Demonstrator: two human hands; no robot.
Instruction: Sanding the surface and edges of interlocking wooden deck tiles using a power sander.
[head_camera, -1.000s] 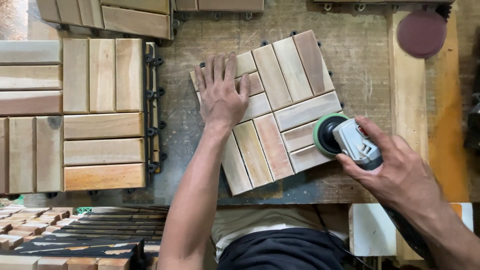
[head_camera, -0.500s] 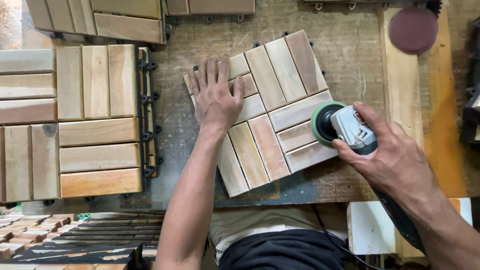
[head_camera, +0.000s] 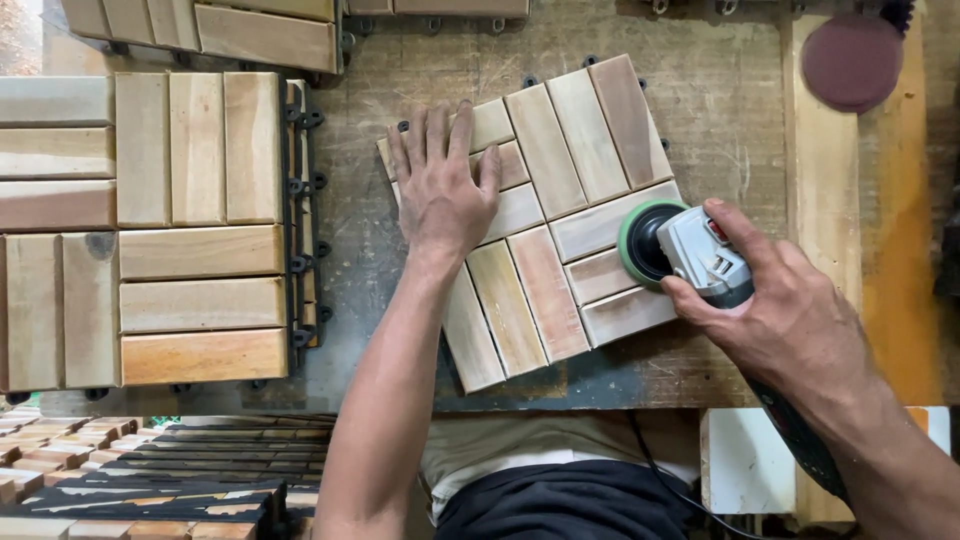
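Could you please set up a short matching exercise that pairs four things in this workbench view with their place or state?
Things:
1. left hand
2. right hand
3. round maroon disc
4. stack of wooden tiles

Places or states:
A. lies alone at the bench's top right corner
B. pressed flat on the tilted wooden tile
C. sits at the bench's left side
D. grips the grey sander

Pairs: 1-B, 2-D, 3-A, 4-C
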